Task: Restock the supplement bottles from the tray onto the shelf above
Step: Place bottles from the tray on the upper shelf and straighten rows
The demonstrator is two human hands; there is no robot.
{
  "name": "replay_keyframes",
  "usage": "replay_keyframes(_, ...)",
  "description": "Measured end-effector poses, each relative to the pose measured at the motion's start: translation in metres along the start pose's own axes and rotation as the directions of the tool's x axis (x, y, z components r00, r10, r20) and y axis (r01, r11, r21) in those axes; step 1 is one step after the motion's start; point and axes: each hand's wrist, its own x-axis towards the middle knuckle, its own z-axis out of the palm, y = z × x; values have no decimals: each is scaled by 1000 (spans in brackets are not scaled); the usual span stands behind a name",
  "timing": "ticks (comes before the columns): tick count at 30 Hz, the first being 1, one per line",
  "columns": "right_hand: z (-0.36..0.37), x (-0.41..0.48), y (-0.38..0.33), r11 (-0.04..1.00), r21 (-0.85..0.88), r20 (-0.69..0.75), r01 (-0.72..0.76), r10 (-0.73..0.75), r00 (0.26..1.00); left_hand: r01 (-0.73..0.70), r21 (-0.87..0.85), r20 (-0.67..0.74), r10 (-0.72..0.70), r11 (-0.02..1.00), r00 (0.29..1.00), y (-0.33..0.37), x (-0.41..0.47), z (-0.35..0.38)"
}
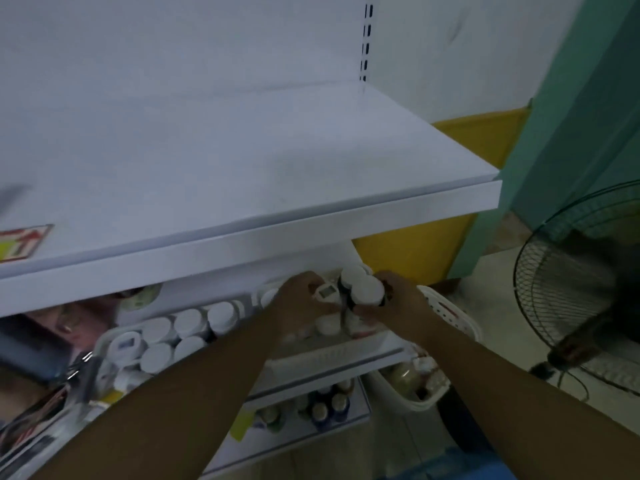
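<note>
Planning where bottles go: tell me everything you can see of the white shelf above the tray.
The white shelf is a flat, smooth board, seemingly painted metal, with a thick front lip, level, meeting a white back panel with a slotted upright. A red-and-yellow card lies near its left front. The left hand and right hand, gripping bottles, are below, not touching it.

White upper shelf [242,150] bears 1 red-edged card [21,242] at left; lower shelf [346,375] carries a white tray [346,351].
</note>
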Motion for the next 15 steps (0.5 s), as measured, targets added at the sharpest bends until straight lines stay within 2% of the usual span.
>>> replay_keyframes(4, -8, -22, -46, 991, 131, 24, -11, 8, 1000, -4, -215, 85, 22, 977, 996, 20, -39, -45)
replay_keyframes(8, -1, -67, -94, 970, 240, 105, -40, 15, 994, -21, -325, 149, 73, 945, 986, 31, -95, -75)
replay_keyframes(12, 15, -115, -142, 966, 260, 95, 0, -26, 995, -17, -399, 143, 80, 917, 986, 30, -165, -109)
replay_keyframes(15, 32, -148, -188, 966, 246, 109, 80, -110, 988, -82, -415, 96, 134, 906, 986, 29, -218, -133)
